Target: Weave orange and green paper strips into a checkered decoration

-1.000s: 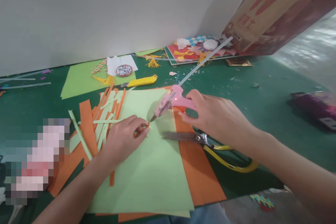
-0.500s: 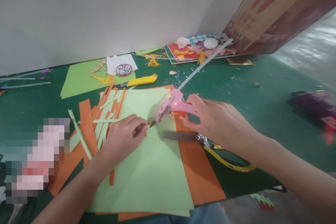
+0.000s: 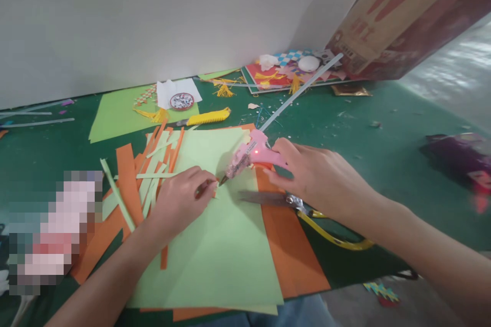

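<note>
In my right hand (image 3: 307,168) is a pink glue gun (image 3: 255,150), its red light lit and a long clear glue stick (image 3: 301,93) poking out of its back. The metal nozzle points down-left and reaches the fingertips of my left hand (image 3: 187,194). Those fingers are pinched on a tiny piece of paper (image 3: 216,190), orange and light green at its edge, mostly hidden. Both hands are over a stack of light green sheets (image 3: 215,260), with orange sheets (image 3: 295,245) beneath. Scissors with yellow handles (image 3: 333,235) lie under my right wrist.
Orange and green paper strips (image 3: 130,179) lie to the left. Behind the stack are a yellow utility knife (image 3: 209,116), a green sheet (image 3: 111,112) and a round patterned piece (image 3: 181,101). A cardboard box (image 3: 399,15) stands back right; a dark purple item (image 3: 460,158) lies at right.
Almost nothing differs. The glue gun's nozzle stays at my left fingertips, and both hands hold the same position; the view has shifted only very slightly.
</note>
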A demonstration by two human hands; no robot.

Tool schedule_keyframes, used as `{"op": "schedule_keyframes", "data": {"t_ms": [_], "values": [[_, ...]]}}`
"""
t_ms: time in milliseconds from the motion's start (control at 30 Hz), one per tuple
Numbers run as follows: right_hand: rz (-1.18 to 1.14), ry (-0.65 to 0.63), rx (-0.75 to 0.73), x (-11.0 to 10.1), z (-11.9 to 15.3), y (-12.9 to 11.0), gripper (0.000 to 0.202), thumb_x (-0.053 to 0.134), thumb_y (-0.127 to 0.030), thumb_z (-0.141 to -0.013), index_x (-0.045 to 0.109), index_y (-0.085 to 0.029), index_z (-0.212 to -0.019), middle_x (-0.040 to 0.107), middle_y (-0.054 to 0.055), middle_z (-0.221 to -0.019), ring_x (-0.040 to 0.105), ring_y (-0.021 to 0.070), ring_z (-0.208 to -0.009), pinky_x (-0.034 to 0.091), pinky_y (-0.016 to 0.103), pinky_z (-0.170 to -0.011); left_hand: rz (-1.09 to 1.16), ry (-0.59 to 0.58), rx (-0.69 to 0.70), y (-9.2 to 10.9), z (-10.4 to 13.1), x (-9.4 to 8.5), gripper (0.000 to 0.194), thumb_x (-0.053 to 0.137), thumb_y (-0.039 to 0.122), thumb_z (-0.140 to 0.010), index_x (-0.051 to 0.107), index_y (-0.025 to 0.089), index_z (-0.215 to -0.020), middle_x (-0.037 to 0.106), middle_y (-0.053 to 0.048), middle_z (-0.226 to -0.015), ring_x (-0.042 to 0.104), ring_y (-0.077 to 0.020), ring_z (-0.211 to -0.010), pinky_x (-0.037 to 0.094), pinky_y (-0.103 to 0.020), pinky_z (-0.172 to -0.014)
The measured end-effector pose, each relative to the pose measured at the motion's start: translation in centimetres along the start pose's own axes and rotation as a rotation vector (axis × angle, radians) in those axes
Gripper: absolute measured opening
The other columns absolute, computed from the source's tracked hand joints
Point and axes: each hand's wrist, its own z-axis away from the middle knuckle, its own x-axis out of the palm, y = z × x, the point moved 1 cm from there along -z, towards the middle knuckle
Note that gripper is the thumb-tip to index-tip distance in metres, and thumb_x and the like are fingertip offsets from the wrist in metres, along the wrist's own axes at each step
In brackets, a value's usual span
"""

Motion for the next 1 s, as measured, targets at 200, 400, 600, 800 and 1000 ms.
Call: {"op": "schedule_keyframes", "data": {"t_ms": [200, 400, 600, 800, 1000], "values": [[-0.002, 0.033, -0.005, -0.1, 0.2, -0.1, 0.015, 0.046, -0.035, -0.084, 0.043, -0.021, -0.08, 0.047, -0.003, -0.054, 0.044, 0.0128, -0.045, 0.021, 0.022, -0.044, 0.002, -0.001, -0.002, 0.0, 0.0, 0.0, 0.014, 0.051, 0.02, -0.084, 0.064, 0.019, -0.078, 0.058, 0.003, -0.068, 0.044, -0.0074, -0.053, 0.032, -0.021, -0.053], [0.015, 0.07, 0.028, -0.2, 0.7, -0.5, 0.024, 0.057, -0.041, -0.079, 0.045, -0.02, -0.08, 0.057, 0.001, -0.062, 0.053, 0.0156, -0.053, 0.023, 0.022, -0.044, 0.001, -0.004, -0.015, 0.0, 0.0, 0.0, 0.012, 0.053, 0.02, -0.083, 0.064, 0.019, -0.079, 0.058, 0.003, -0.068, 0.045, -0.0076, -0.054, 0.032, -0.021, -0.053], [-0.026, 0.094, 0.081, -0.2, 1.1, -0.7, 0.024, 0.056, -0.042, -0.078, 0.045, -0.021, -0.08, 0.059, 0.002, -0.064, 0.054, 0.0169, -0.054, 0.026, 0.023, -0.044, 0.001, -0.015, -0.039, 0.2, 0.1, 0.0, 0.012, 0.052, 0.021, -0.083, 0.064, 0.019, -0.08, 0.058, 0.003, -0.068, 0.044, -0.0076, -0.053, 0.032, -0.021, -0.052], [-0.122, 0.04, 0.323, -0.1, 0.2, 1.8, 0.032, 0.057, -0.049, -0.075, 0.045, -0.022, -0.087, 0.057, 0.002, -0.063, 0.052, 0.0202, -0.051, 0.033, 0.027, -0.047, 0.008, -0.027, -0.05, 0.0, 0.2, -0.1, 0.014, 0.051, 0.023, -0.085, 0.064, 0.02, -0.08, 0.059, 0.003, -0.068, 0.046, -0.0084, -0.055, 0.032, -0.022, -0.052], [-0.142, -0.032, 0.484, 2.4, -1.4, 5.3, 0.028, 0.05, -0.051, -0.078, 0.043, -0.024, -0.073, 0.054, 0.003, -0.059, 0.054, 0.0235, -0.054, 0.037, 0.031, -0.049, 0.052, -0.051, -0.041, 0.0, 0.3, -0.3, 0.018, 0.048, 0.024, -0.087, 0.064, 0.019, -0.08, 0.062, 0.001, -0.073, 0.049, -0.0084, -0.055, 0.036, -0.022, -0.054]]}}
